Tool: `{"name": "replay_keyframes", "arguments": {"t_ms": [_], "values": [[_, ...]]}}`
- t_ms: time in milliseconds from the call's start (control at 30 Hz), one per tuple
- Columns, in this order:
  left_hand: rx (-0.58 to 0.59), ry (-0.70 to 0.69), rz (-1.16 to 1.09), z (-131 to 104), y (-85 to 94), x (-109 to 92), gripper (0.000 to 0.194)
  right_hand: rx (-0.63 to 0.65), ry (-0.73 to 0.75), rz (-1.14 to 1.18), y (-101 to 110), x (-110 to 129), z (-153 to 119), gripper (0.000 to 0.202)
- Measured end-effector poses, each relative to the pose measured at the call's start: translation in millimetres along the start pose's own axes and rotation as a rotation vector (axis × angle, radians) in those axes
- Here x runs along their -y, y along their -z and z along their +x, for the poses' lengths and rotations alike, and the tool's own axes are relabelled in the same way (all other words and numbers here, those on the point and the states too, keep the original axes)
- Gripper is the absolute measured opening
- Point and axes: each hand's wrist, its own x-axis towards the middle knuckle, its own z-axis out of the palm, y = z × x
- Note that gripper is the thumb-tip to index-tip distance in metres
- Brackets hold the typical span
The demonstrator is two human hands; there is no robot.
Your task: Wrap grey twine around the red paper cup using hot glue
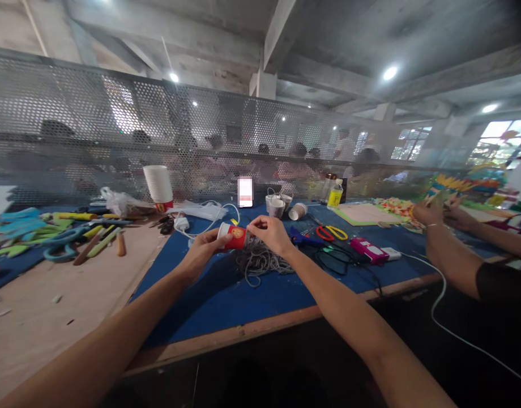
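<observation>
My left hand grips a red and white paper cup, tilted on its side with the white rim toward the left. At the cup's base end is my right hand, its thumb and fingers pinched together. What they hold, if anything, is too small to make out. A loose heap of grey cord lies on the blue table covering just under both hands. Behind them stand small cord-wrapped cups, and another pale cup lies on its side.
Left are a stack of paper cups, blue-handled scissors and several hand tools. Right are a blue glue gun, red-and-yellow scissors, a magenta box and a white cable. A co-worker's hand works farther right. A perforated screen stands behind.
</observation>
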Motion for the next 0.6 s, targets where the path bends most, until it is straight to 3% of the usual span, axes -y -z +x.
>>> {"name": "replay_keyframes", "arguments": {"t_ms": [600], "values": [[0.01,-0.066,0.118,-1.5,-1.6,-3.0,0.029,0.028,-0.094,0.074,2.4,-3.1,1.7,0.012]]}}
